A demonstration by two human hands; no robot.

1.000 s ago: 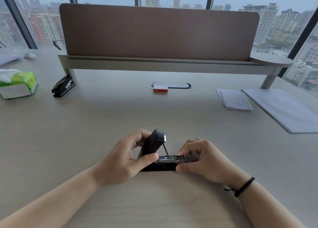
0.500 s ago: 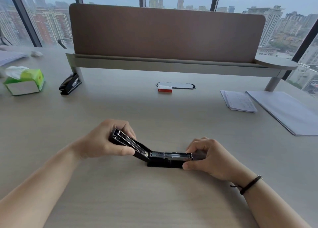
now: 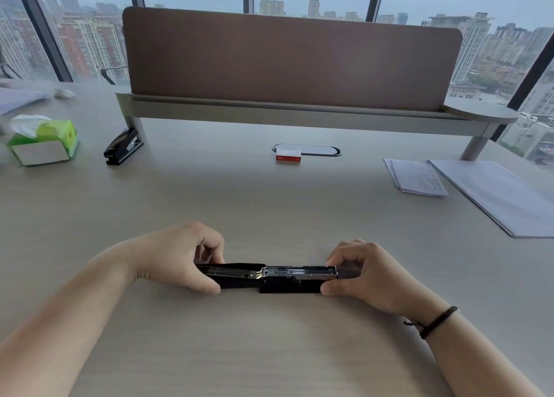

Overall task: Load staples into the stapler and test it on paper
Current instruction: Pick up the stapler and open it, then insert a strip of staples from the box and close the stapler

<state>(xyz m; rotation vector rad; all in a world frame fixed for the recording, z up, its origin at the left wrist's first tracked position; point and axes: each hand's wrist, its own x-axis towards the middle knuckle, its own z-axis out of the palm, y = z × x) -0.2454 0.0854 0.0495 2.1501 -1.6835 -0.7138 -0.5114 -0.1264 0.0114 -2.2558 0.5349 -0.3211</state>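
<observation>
Got the stapler [image 3: 269,278] flipped wide open and lying flat on the desk [image 3: 269,204], right in front of me near the close edge. My left hand [image 3: 180,261] pinches the swung-back top arm, thumb on the near side and fingers curled over the far side. My right hand [image 3: 368,273] grips the front end of the base the same way, so the metal channel faces up between them. Can't tell from here if there's anything in the channel.

Next bit, I reckon: keep the left hand holding the top down so it doesn't spring shut, free the right, and go for the staple box [image 3: 288,155], which sits well away at the far middle by the cable slot. A strip should drop in legs down and flush, or it'll probably jam.

Room-wise it's easy. There's plenty of bare desk between me and the box. The paper [image 3: 415,177] for the test is over on the far right, a second stapler [image 3: 123,147] and a tissue box [image 3: 42,141] are far left, all out of the way.
</observation>
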